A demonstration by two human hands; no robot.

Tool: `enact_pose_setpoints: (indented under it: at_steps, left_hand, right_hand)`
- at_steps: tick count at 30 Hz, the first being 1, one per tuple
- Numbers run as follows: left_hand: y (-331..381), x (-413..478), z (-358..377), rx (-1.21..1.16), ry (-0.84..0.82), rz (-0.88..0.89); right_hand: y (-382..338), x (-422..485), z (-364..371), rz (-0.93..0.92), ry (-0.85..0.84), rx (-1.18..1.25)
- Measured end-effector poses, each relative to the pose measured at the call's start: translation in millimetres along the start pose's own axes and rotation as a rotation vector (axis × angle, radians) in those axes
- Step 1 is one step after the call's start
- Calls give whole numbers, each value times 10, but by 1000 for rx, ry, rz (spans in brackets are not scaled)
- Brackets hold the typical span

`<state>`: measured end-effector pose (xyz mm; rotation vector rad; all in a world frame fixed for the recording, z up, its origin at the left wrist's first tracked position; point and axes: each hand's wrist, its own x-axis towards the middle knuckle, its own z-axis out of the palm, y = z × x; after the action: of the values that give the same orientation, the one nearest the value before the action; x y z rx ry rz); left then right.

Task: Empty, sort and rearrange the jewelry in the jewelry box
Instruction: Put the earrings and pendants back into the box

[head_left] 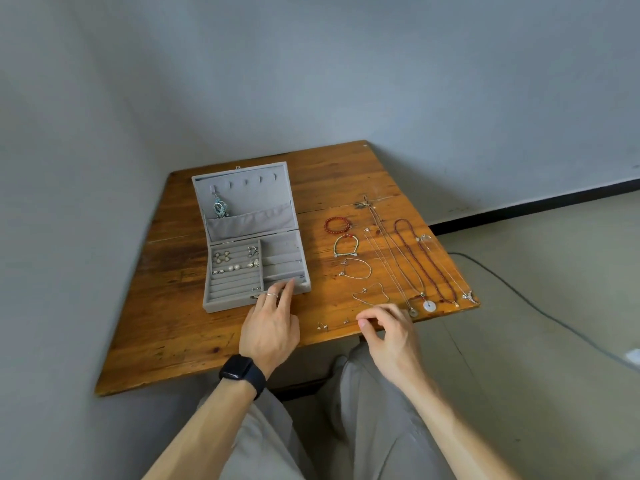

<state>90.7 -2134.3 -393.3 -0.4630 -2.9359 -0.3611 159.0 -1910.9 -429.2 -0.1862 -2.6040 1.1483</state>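
My left hand (272, 329) rests with loose fingers on the front edge of the open jewelry box (254, 268) at the desk's (180, 299) left side; my right hand (386, 329) curls near tiny ear studs (322, 326), whether pinching anything I cannot tell. These studs by the front edge could be flicked off.

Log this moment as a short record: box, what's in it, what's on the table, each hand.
box: grey jewelry box, lid open, on wooden table
in box: earrings in ring rolls; blue piece hung in lid
on table: bracelets, necklaces, small studs
left hand: fingertips on box front edge
right hand: fingers curled near table edge; grip unclear
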Motion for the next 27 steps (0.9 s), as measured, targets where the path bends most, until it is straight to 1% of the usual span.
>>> enact_pose_setpoints:
  at_steps: [3, 7, 9, 12, 17, 20, 22, 24, 27]
  left_hand:
    - [67, 2, -26, -8, 32, 0]
    - [357, 17, -71, 36, 80, 131]
    - [541, 32, -60, 77, 18, 190]
    - [679, 75, -10, 92, -98, 228]
    - [697, 169, -23, 27, -132, 252]
    - [681, 195, -51, 5, -117, 241]
    - [640, 215, -81, -116, -140, 156]
    - [569, 217, -128, -346, -148, 28]
    - [352, 185, -241, -649, -43, -135]
  right_hand:
    - [8, -2, 16, 2, 9, 31]
    - [25, -18, 36, 22, 11, 67]
    - [38, -17, 48, 29, 21, 72]
    - [49, -10, 61, 26, 33, 81]
    - [58, -27, 70, 21, 50, 68]
    - [38, -28, 60, 38, 35, 71]
    - [6, -20, 29, 50, 17, 84]
    - [-45, -6, -30, 66, 8, 106]
    - [-172, 62, -118, 80, 11, 129]
